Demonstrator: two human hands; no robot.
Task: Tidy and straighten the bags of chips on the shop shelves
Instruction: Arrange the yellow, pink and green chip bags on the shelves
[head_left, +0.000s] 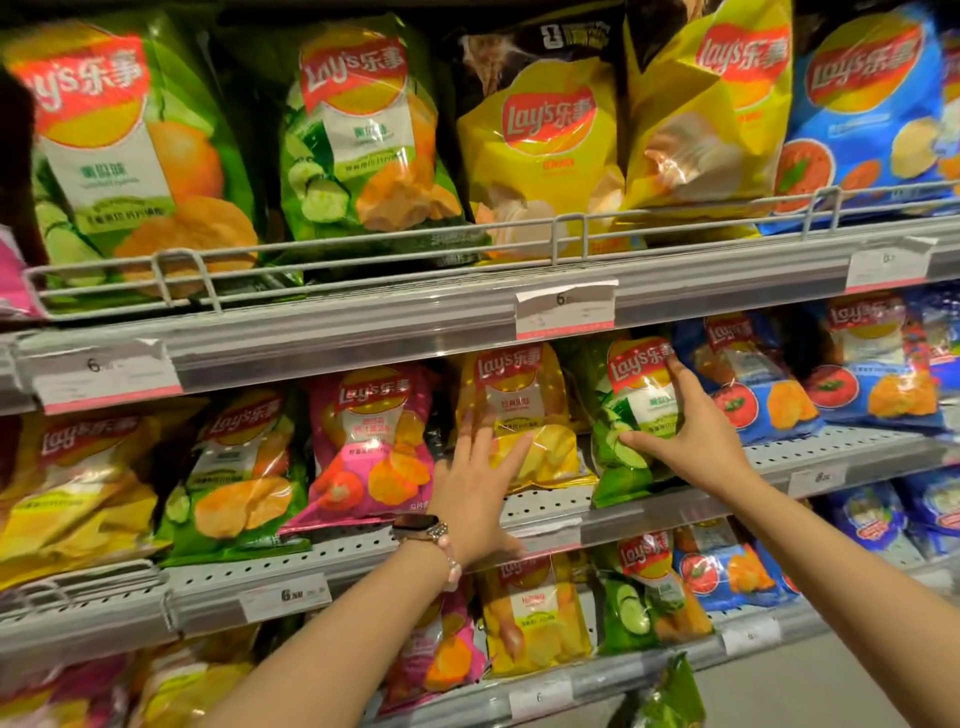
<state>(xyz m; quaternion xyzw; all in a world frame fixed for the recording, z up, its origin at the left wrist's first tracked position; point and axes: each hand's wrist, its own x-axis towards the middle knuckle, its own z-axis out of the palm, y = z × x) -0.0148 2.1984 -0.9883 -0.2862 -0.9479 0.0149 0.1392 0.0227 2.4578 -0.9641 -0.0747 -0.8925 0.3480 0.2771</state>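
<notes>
On the middle shelf (545, 512) a small yellow chip bag (519, 395) stands upright, and my left hand (475, 486) lies flat against its lower front with straight fingers. Right of it stands a small green cucumber-flavour bag (631, 395). My right hand (691, 428) grips this green bag from its right side, thumb across the lower front and fingers up along its right edge. A pink bag (371, 441) stands left of the yellow one and a blue bag (748, 379) right of the green one.
The top shelf carries large green (358, 130), yellow (545, 150) and blue (862, 114) bags behind a wire rail (363, 249). Price tags (565, 307) hang on the shelf edges. Lower shelves hold more small bags (535, 618). A loose green bag (670, 696) shows at the bottom.
</notes>
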